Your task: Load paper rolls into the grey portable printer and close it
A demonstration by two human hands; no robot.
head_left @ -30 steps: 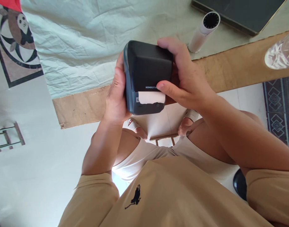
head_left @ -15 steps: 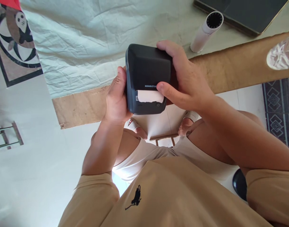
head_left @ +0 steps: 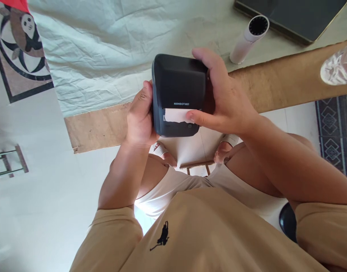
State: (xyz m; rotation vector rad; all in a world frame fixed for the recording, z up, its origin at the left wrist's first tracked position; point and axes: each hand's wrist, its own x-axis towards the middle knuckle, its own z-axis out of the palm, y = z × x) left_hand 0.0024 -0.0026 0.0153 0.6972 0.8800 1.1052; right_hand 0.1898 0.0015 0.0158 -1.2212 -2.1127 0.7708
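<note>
Paper (head_left: pixel 175 115) part out of printer (head_left: pixel 179 79), not off yet; R hand (head_left: pixel 227 100) holds printer, thumb & index spread, thumb on paper; L hand (head_left: pixel 139 121) cups side, other fingers hidden, can't tell.

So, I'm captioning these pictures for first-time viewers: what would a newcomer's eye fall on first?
Most likely the black NIIMBOT device, held just above centre between the left grip and right grip, white paper showing at its front. The panda design at upper left would probably catch the eye next, then the white tube standing at upper right.
</note>
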